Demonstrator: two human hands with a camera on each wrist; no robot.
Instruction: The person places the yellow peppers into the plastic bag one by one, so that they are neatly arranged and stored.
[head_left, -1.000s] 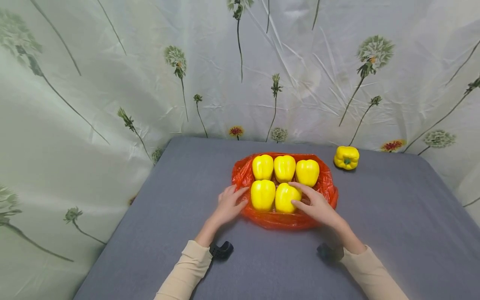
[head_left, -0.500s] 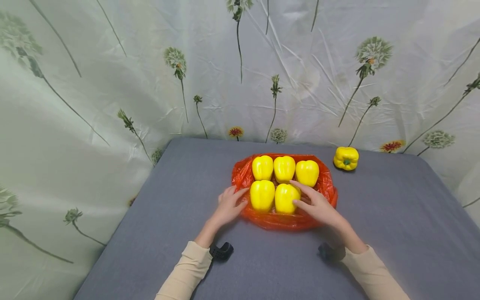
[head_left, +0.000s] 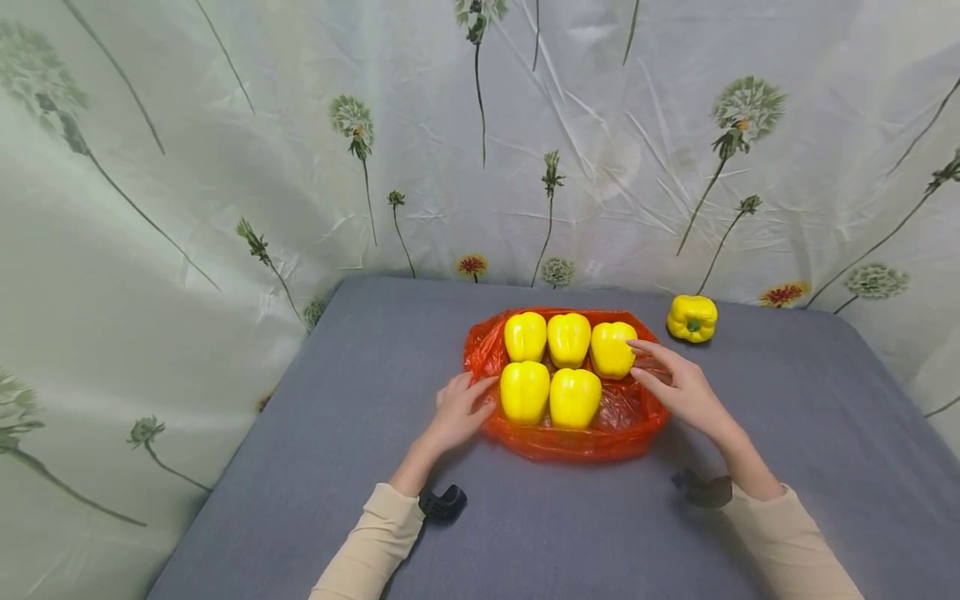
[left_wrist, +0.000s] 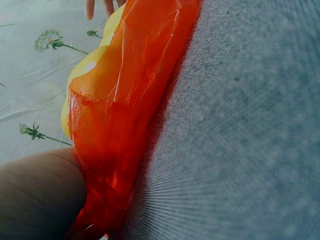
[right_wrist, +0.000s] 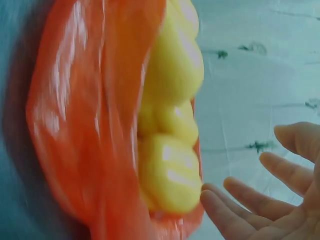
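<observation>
Several yellow bell peppers stand in two rows inside an open red plastic bag (head_left: 577,444) on the table. My left hand (head_left: 459,412) rests at the bag's left rim, index finger and thumb spread apart; its thumb (left_wrist: 40,195) lies against the plastic in the left wrist view, the other fingers hidden there. Over the bag's right side, my right hand (head_left: 678,387) has its fingers extended and apart, fingertips right at the back-right pepper (head_left: 612,350). In the right wrist view, spread fingers (right_wrist: 260,200) show beside the nearest pepper (right_wrist: 172,175). The front-middle pepper (head_left: 575,398) is untouched.
Another yellow bell pepper (head_left: 692,318) lies outside the bag near the table's back right, green stem facing me. A grey cloth covers the table (head_left: 360,358). Behind it hangs a pale curtain (head_left: 420,125) with printed dandelions. Dark straps (head_left: 444,502) sit at both wrists.
My right hand has left the front-middle pepper and moved right and back to the back-right one. The spot right of the front-middle pepper is now uncovered. My left hand has stayed put.
</observation>
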